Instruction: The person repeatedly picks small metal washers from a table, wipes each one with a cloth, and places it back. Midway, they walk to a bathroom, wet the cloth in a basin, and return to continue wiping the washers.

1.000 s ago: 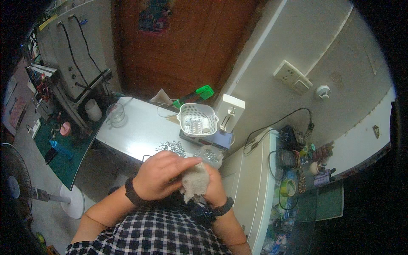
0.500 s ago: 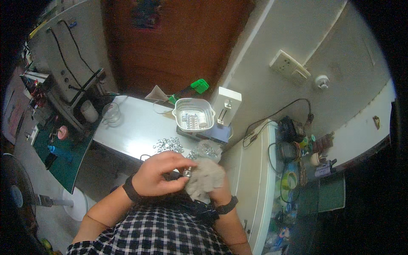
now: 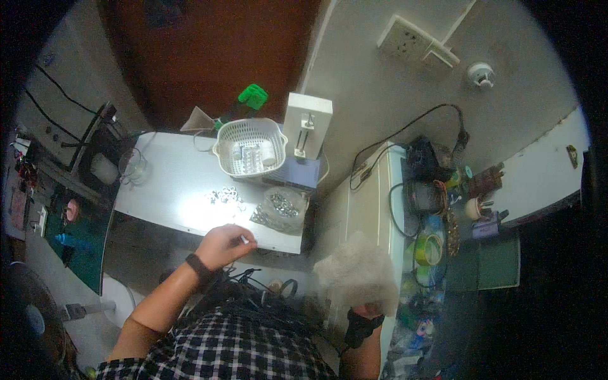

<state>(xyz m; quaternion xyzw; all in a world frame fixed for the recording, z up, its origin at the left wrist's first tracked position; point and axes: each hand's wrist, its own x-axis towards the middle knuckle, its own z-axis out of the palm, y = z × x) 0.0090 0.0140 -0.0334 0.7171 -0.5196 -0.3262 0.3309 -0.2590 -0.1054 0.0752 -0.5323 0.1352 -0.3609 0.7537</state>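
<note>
My left hand [image 3: 223,246] is closed in a pinch just off the front edge of the white table [image 3: 166,166]. A small shiny metal piece [image 3: 245,240], which looks like a nut, shows at its fingertips. Out to the right, my right hand [image 3: 368,310] grips a beige cloth [image 3: 354,271]. The cloth is smeared by motion and covers most of those fingers. Ahead of my left hand lies a loose pile of small metal nuts [image 3: 226,197]. Beside the pile, a clear plastic bag [image 3: 283,209] holds several more shiny metal pieces.
A white basket [image 3: 253,171] with small items stands at the back, beside a white upright device [image 3: 308,117] on a blue-grey box [image 3: 297,171]. A glass jar [image 3: 133,166] sits at the table's left. To the right is a cabinet [image 3: 345,221]; a fan [image 3: 38,316] stands lower left.
My hands have moved apart: the right swung right with the cloth, away from the metal piece in my left hand. The view has shifted, showing the table lower and more to the left.
</note>
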